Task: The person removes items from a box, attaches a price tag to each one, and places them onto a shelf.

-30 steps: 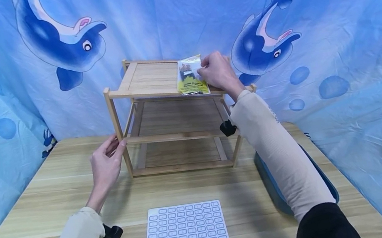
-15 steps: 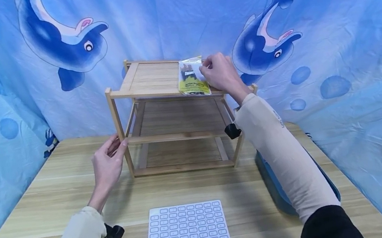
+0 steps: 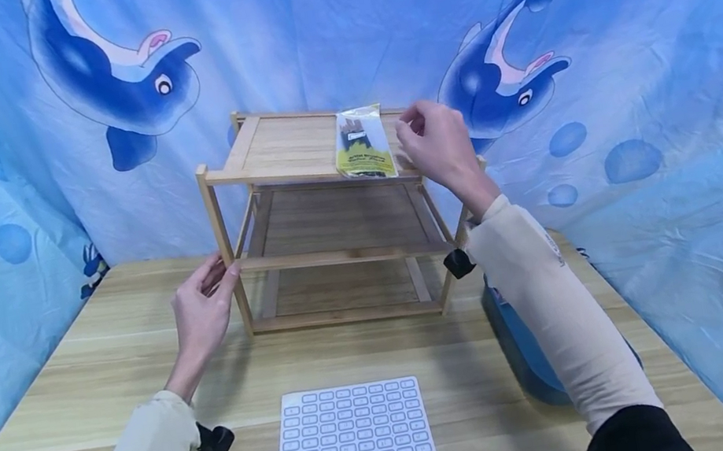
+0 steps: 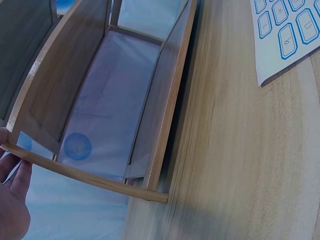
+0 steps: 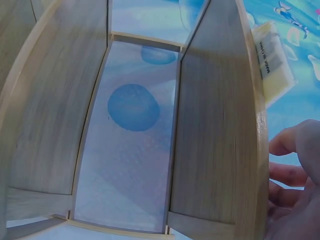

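Note:
A three-tier wooden shelf rack (image 3: pixel 345 256) stands at the back of the table. My left hand (image 3: pixel 202 304) pinches its front left post between thumb and fingers; the left wrist view shows those fingers (image 4: pixel 21 180) at the wood. On the top tier lies a flat plastic packet (image 3: pixel 363 147) with yellow and white printing, its lower end at the front rail. To the right of the packet, apart from it, my right hand (image 3: pixel 439 142) hovers over the top tier with loosely bent fingers and nothing in them. The packet's edge (image 5: pixel 274 62) also shows in the right wrist view.
A white sheet (image 3: pixel 352 434) printed with rows of small boxes lies on the table in front of the rack. A blue-green bin (image 3: pixel 527 357) sits at the right, partly behind my right forearm. A blue dolphin-print curtain (image 3: pixel 329 31) hangs behind.
My right hand has let go of the packet and moved right, away from it. The packet stays on the top tier. My left hand keeps its hold on the post.

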Motion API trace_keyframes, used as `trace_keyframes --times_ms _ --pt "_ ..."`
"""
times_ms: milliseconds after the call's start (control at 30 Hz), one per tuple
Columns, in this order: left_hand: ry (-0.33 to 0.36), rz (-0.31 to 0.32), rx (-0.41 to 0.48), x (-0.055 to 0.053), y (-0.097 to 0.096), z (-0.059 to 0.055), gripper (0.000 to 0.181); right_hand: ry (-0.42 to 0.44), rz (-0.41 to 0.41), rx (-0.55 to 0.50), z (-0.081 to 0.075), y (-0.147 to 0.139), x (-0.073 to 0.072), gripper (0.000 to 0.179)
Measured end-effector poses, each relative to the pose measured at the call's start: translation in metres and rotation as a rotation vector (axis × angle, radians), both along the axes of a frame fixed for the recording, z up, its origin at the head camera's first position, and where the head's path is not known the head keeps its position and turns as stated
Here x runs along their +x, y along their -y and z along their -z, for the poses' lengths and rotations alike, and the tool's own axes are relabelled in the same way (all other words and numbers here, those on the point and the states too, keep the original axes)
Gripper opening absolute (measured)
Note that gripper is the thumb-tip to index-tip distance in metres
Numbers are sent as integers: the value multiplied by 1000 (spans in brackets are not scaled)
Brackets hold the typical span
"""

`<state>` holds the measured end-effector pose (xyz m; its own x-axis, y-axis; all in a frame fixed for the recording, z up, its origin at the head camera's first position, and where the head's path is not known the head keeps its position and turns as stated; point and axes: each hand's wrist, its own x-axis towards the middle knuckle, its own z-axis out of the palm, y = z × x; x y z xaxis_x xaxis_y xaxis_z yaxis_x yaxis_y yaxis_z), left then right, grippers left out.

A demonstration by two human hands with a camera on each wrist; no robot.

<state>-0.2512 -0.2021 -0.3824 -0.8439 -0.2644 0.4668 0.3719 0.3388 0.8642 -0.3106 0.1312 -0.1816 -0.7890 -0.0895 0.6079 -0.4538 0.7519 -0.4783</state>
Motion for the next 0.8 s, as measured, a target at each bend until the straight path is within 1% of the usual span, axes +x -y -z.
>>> trace_keyframes --times_ms 100,267,367,433,500,800 --pt "0 0 1 0 -1 0 49 -97 -11 -38 4 -6 6 24" --pt "4 -4 1 -1 0 0 49 -273 -74 -106 13 -15 15 21" --pt "5 -4 4 -1 0 0 48 -342 -113 -133 17 -20 21 19" --pt "3 -2 6 -1 0 0 48 -363 -132 -144 20 -22 25 19" --pt "0 1 7 -1 0 -1 47 -366 -146 -147 24 -25 29 19" --pt "11 7 0 0 0 -2 48 -326 -172 -158 48 -39 50 17"
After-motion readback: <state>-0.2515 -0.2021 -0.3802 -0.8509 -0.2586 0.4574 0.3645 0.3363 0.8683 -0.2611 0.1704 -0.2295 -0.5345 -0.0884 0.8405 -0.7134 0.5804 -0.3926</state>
